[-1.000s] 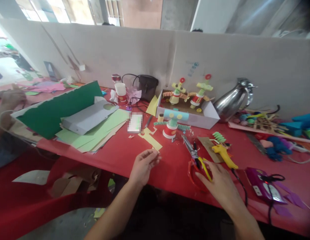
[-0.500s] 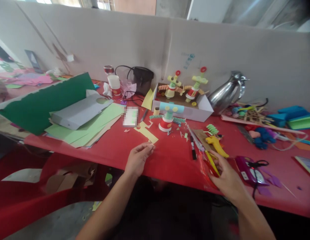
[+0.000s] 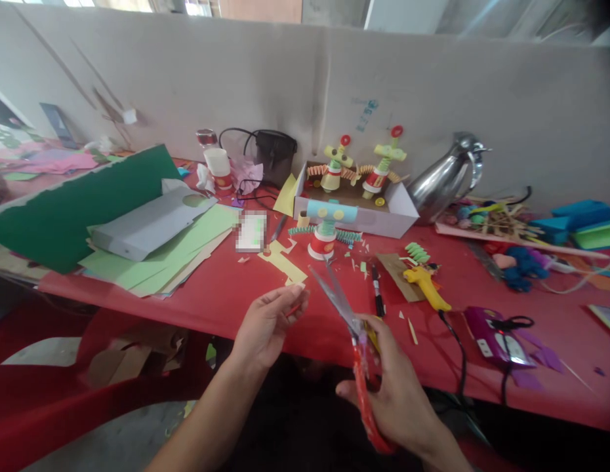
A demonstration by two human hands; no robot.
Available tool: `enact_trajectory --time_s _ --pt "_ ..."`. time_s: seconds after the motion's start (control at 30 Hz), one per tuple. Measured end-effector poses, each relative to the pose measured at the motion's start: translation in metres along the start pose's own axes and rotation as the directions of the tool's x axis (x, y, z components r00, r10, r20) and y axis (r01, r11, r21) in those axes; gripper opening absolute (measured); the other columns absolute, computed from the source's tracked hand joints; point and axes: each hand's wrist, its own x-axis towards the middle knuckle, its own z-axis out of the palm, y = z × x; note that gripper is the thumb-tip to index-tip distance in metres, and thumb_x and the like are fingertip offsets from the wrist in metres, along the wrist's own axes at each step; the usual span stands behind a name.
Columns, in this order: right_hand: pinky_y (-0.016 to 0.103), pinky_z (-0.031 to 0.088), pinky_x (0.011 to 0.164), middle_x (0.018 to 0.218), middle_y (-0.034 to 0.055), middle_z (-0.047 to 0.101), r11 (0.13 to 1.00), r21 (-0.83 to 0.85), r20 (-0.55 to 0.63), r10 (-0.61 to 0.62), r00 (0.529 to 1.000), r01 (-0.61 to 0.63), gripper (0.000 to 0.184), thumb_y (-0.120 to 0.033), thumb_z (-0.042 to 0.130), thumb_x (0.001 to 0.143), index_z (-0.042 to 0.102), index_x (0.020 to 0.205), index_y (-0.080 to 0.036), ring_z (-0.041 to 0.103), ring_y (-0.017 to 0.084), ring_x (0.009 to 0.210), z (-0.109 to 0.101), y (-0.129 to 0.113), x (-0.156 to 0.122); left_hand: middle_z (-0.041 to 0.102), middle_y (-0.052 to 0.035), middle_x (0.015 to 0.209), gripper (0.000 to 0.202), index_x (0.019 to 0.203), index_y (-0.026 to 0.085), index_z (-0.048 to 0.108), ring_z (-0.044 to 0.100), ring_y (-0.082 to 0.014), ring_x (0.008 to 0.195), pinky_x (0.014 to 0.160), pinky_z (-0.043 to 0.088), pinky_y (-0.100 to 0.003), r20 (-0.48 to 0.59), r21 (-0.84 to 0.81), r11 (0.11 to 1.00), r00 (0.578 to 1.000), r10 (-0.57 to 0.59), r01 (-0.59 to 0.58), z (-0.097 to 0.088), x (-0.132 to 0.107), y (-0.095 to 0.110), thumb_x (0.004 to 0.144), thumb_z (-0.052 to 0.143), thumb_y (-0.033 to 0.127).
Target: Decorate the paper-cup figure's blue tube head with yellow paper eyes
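Note:
My right hand (image 3: 396,393) grips red-handled scissors (image 3: 349,334), lifted off the red table (image 3: 226,288), blades slightly apart and pointing up-left toward my left hand. My left hand (image 3: 265,321) is pinched shut on a small thin red piece I can barely make out, just above the table's front edge. A cut yellow paper shape (image 3: 284,263) lies just beyond the left fingers. Behind it stands a paper-cup figure (image 3: 325,233) with a blue head and spring arms.
A white box (image 3: 398,213) holding two more cup figures sits at the back. A black marker (image 3: 378,292), yellow glue gun (image 3: 426,285), purple device (image 3: 492,331) and steel jug (image 3: 445,177) lie right. Green paper sheets (image 3: 152,252) and a grey box are stacked left.
My right hand picked the scissors up from the table and brought them left toward my left hand, which stayed pinched. The view shifted slightly.

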Motion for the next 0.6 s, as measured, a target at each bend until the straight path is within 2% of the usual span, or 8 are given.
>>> enact_trajectory --time_s 0.1,0.17,0.33,0.6 --pt "0.052 0.052 0.097 0.133 0.0152 0.057 0.990 -0.136 0.041 -0.038 0.998 0.043 0.088 -0.045 0.086 0.066 0.039 0.138 -0.025 0.059 0.036 0.119 0.003 -0.010 0.003 0.078 -0.0089 0.088 0.023 0.078 0.013 0.078 0.070 -0.0160 0.083 0.082 0.053 -0.027 0.039 -0.004 1.000 0.999 0.011 -0.010 0.007 -0.009 0.001 0.063 0.088 0.028" --pt "0.053 0.052 0.096 0.129 0.0156 0.058 0.985 -0.162 0.032 -0.057 0.998 0.061 0.088 -0.046 0.088 0.064 0.041 0.135 -0.024 0.059 0.037 0.118 0.005 -0.013 0.006 0.078 -0.0090 0.087 0.024 0.078 0.013 0.079 0.069 -0.0166 0.083 0.082 0.053 -0.027 0.062 0.000 1.000 0.998 0.019 -0.019 0.011 -0.013 0.002 0.062 0.089 0.028" --pt "0.051 0.052 0.096 0.126 0.0132 0.060 0.990 -0.138 -0.002 -0.039 0.999 0.039 0.089 -0.048 0.090 0.059 0.044 0.133 -0.025 0.060 0.036 0.116 0.012 -0.014 0.010 0.077 -0.0095 0.086 0.024 0.081 0.013 0.079 0.070 -0.0187 0.084 0.082 0.055 -0.028 0.104 0.038 0.998 0.994 0.035 -0.039 0.013 -0.021 0.004 0.065 0.087 0.029" --pt "0.046 0.055 0.090 0.119 0.0119 0.064 0.988 -0.106 -0.039 -0.119 0.992 0.114 0.072 -0.032 0.082 0.069 0.048 0.132 -0.025 0.063 0.033 0.108 0.012 -0.009 0.011 0.077 -0.0093 0.082 0.021 0.077 0.013 0.079 0.071 -0.0201 0.082 0.083 0.057 -0.032 0.074 0.054 0.996 0.995 0.073 -0.077 0.014 -0.024 0.004 0.063 0.086 0.027"
